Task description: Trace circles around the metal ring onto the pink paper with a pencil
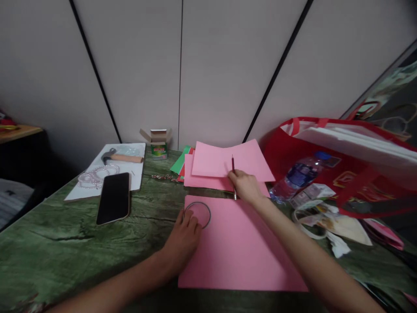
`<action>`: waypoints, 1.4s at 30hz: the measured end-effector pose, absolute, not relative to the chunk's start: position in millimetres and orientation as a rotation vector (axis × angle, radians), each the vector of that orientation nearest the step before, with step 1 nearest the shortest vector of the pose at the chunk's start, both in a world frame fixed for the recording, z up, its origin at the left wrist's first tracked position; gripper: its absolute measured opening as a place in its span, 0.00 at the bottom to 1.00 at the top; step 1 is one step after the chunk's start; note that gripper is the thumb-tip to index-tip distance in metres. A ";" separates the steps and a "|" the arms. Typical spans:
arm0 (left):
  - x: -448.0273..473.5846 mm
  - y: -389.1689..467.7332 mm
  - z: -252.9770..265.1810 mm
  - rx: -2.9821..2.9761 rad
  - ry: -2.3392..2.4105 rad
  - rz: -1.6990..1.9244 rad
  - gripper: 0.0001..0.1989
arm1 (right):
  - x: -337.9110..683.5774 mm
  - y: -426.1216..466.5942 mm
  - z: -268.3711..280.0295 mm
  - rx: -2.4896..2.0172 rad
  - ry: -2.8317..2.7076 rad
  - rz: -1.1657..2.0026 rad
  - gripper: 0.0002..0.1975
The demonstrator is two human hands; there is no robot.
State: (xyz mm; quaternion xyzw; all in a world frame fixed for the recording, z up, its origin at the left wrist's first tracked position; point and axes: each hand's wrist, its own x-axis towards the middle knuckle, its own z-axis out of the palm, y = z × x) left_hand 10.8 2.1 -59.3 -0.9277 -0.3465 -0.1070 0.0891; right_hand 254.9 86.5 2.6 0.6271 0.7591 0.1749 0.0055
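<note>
Lying nearest on the green, wood-patterned desk [146,243], a large pink sheet [241,252] stretches beneath both forearms. The left hand [186,234] is at its left edge, fingers bent over the near-left rim of a thin grey ring [210,214]; whether they pinch the ring or merely rest on it, I cannot tell. The ring lies flat on the sheet, close to its far-left corner.

Just beyond the sheet's far edge, the right hand [246,186] is grasping a dark pencil [233,165] between its fingers, the pointed end aimed away and the silvery end toward the near sheet. To the left, well apart from the hands, a dark-screened phone [114,198] overlaps a white board [76,191], which also carries a pale bead strand [89,178] and, farther back, a hammer [128,158] with a wooden handle.

To the right are crumpled white tissue [339,244], a blue-capped bottle [301,174] lying tilted, and a red bag [276,143]. Past the right fingers, at least 2 more pink sheets [224,161] overlap, with green paper [180,161] showing at their left. A small box [159,151] with raised flaps stands near the pale wall [211,65].
</note>
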 end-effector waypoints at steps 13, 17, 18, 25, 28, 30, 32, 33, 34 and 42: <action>7.1 7.1 -72.8 -2.759 -0.910 -0.503 0.10 | 251.5 66.4 -68.1 1.766 3.252 0.015 0.11; 7.8 8.4 -69.5 -2.777 -0.894 -0.437 0.11 | 245.8 55.1 -72.0 1.670 3.453 -0.222 0.11; 8.7 8.9 -68.7 -2.780 -0.884 -0.423 0.11 | 245.3 54.0 -71.6 1.688 3.468 -0.255 0.11; 15.9 11.9 -66.2 -2.798 -0.889 -0.300 0.12 | 244.6 52.7 -72.7 1.681 3.477 -0.354 0.12; 16.3 12.1 -68.1 -2.790 -0.879 -0.314 0.13 | 245.1 53.6 -77.2 1.729 3.438 -0.378 0.11; 16.1 11.9 -69.8 -2.788 -0.876 -0.325 0.14 | 245.6 53.5 -78.8 1.744 3.425 -0.382 0.11; 16.0 11.6 -71.0 -2.794 -0.882 -0.340 0.15 | 245.9 52.7 -78.5 1.724 3.406 -0.375 0.12; 16.0 11.5 -71.4 -2.800 -0.892 -0.343 0.16 | 246.0 52.2 -78.0 1.709 3.391 -0.363 0.12; 16.1 11.5 -71.7 -2.809 -0.904 -0.340 0.16 | 246.0 51.6 -77.4 1.693 3.374 -0.346 0.12; 18.1 13.3 -74.9 -2.791 -0.912 -0.363 0.18 | 249.7 51.9 -78.8 1.609 3.323 -0.297 0.13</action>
